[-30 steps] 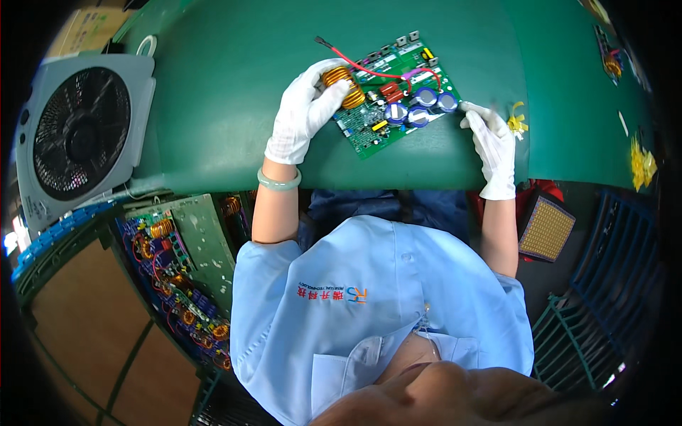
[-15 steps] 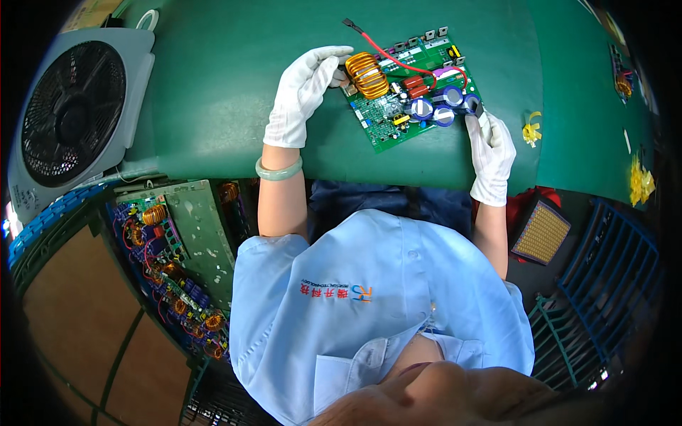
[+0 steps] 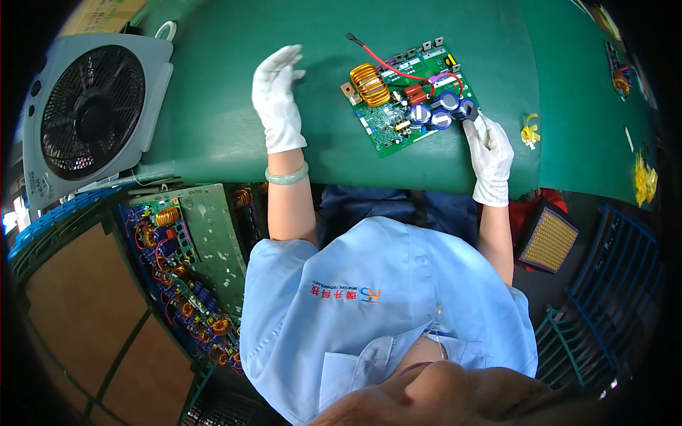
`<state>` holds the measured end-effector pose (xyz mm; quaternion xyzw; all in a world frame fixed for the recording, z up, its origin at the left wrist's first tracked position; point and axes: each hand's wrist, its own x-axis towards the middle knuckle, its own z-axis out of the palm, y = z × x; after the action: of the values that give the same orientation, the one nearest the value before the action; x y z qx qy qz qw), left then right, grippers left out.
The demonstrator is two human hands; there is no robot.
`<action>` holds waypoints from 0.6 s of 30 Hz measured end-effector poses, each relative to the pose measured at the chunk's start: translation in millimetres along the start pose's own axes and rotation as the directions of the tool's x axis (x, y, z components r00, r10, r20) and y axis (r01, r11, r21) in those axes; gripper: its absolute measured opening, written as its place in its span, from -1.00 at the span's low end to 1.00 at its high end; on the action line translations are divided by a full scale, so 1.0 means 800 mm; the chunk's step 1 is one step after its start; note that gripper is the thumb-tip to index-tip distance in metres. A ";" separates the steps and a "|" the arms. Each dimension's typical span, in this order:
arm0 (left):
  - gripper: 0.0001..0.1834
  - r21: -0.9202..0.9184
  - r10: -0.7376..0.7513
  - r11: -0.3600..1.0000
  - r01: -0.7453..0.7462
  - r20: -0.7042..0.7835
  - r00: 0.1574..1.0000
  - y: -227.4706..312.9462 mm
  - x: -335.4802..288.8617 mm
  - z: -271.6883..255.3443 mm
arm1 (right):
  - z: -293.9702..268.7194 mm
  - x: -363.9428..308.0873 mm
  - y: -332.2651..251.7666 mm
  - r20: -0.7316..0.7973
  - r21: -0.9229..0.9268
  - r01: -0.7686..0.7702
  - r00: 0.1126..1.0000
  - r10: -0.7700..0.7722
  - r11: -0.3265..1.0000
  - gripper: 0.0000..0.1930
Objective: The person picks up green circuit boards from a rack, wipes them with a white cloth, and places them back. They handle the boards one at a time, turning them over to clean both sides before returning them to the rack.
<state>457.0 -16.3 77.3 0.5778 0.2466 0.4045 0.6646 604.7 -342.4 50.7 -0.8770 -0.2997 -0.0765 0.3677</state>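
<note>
A green circuit board (image 3: 405, 99) lies flat on the green table mat (image 3: 213, 142). It carries a copper coil, several blue capacitors and a red wire. My right hand (image 3: 490, 153), in a white glove, grips the board's right corner beside the capacitors. My left hand (image 3: 277, 99), also gloved, hovers flat with fingers apart left of the board, not touching it. A pale green bangle (image 3: 287, 175) sits on my left wrist.
A grey box fan (image 3: 92, 113) stands at the mat's left end. Several stacked circuit boards (image 3: 192, 284) fill a bin at lower left. Yellow scraps (image 3: 529, 131) and another small board (image 3: 619, 74) lie to the right. A yellow mesh panel (image 3: 547, 241) sits below the table edge.
My left hand has let go of the board's left side and drawn off to the left, open. The board now rests flat, farther right, with only my right hand on it.
</note>
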 end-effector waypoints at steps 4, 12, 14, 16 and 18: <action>-0.61 0.105 -0.032 0.994 -0.001 0.310 0.950 0.017 -0.007 -0.002 | -0.004 0.000 -0.004 0.041 0.030 -0.013 0.999 0.011 0.999 -0.69; -0.33 0.532 -0.048 0.689 -0.492 0.711 0.701 0.031 -0.027 0.060 | -0.011 0.005 -0.014 -0.046 0.107 0.029 0.999 -0.024 0.994 -0.72; -0.37 0.551 0.088 0.598 -0.582 0.677 0.731 0.031 -0.047 0.059 | -0.012 0.004 -0.013 -0.043 0.150 0.002 0.999 0.004 0.989 -0.73; -0.37 0.630 0.097 0.567 -0.531 0.589 0.802 0.031 -0.079 0.063 | -0.015 -0.001 -0.009 -0.059 0.309 -0.114 0.989 0.139 0.944 -0.74; -0.38 0.691 0.172 0.531 -0.490 0.478 0.861 0.025 -0.126 0.078 | -0.020 -0.011 -0.014 -0.076 0.430 -0.209 0.961 0.266 0.878 -0.73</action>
<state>446.1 -134.4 95.9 0.9100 0.1601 0.2621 0.2785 592.3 -351.6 66.0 -0.8011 -0.1738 -0.0229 0.5722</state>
